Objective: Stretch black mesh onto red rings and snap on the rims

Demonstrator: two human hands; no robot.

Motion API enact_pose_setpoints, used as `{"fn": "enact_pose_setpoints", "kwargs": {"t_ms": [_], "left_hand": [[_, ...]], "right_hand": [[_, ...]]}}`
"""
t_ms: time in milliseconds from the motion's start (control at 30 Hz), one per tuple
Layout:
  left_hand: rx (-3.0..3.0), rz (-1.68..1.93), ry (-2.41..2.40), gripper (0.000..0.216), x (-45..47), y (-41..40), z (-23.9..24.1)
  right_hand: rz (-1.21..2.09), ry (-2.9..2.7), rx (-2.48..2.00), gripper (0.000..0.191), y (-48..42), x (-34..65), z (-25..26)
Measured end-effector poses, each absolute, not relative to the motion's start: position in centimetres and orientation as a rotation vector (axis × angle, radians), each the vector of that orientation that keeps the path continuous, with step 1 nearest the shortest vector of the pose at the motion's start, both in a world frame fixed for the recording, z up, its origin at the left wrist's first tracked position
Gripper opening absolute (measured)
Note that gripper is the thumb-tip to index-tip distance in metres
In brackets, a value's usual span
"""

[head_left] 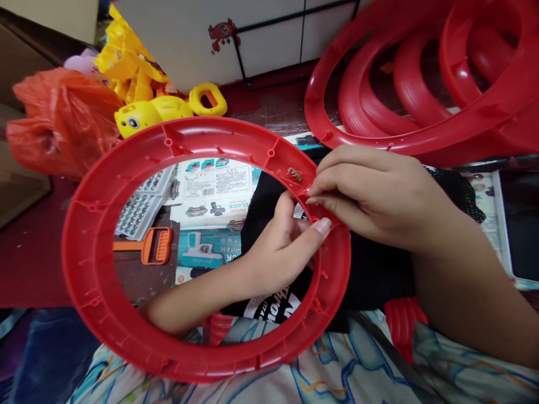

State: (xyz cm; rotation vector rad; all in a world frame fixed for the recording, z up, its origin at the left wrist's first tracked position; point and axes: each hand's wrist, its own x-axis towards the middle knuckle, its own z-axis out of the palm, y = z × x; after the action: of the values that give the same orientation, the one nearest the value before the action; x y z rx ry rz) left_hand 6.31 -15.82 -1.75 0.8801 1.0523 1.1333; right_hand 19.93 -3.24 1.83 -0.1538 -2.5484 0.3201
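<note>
A large red plastic ring (96, 269) lies tilted across my lap. My left hand (282, 247) reaches up through the ring's hole and pinches its right inner rim, thumb on top. My right hand (370, 193) rests on the outside of the same rim section, fingers pressed together on a small spot; what they hold, if anything, is too small to make out. A tiny brownish bit (295, 173) sits on the rim just left of my right fingertips.
A stack of several more red rings (421, 84) lies at the upper right. Yellow plastic toy parts (147, 112) and an orange plastic bag (59, 118) sit at the upper left. Printed toy boxes (214, 191) and an orange handle (155, 245) show through the ring.
</note>
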Motion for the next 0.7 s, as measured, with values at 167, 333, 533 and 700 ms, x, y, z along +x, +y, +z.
{"fn": "enact_pose_setpoints", "kwargs": {"t_ms": [167,333,533,700], "left_hand": [[1.025,1.055,1.081,0.035,6.0,-15.2,-1.6],[1.285,0.959,1.209,0.03,5.2,-15.6,-1.7],[1.401,0.793,1.235,0.028,4.5,-16.1,-0.5],[1.4,0.627,1.171,0.026,4.4,-16.0,0.0]], "right_hand": [[0.284,-2.555,-0.143,0.009,-3.1,20.4,2.3],[0.206,-2.523,-0.038,0.019,-3.6,20.3,2.6],[0.05,-2.522,0.053,0.023,-3.7,20.4,2.8],[0.264,-2.594,-0.026,0.014,-3.5,20.9,3.6]]}}
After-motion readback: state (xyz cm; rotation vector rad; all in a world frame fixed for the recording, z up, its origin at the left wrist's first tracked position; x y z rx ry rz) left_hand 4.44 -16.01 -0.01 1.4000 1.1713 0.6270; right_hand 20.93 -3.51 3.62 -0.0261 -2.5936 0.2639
